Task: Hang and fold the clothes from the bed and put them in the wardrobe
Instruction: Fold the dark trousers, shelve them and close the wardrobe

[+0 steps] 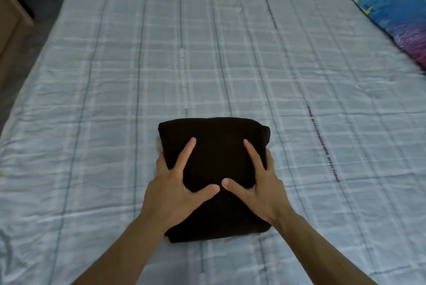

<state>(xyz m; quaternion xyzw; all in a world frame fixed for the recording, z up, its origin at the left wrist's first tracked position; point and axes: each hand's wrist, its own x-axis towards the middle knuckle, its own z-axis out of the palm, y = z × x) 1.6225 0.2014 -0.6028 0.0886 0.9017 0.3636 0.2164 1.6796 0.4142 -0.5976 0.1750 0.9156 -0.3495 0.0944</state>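
Fingers (187, 151) of both hands spread flat, thumbs nearly meeting: left hand (175, 183) and right hand (260, 183) press the folded black garment (214, 132) on the bed (115, 100), lower centre.

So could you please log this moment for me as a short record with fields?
garment: folded black garment, a compact rectangle lying flat
surface: bed with a pale blue checked cover
left hand: left hand flat on the garment, fingers spread, outer fingers at its left edge
right hand: right hand likewise, outer fingers at its right edge
thumbs: tips nearly meeting at mid-garment
also on bed: colourful pillow, far right
wardrobe: not in view
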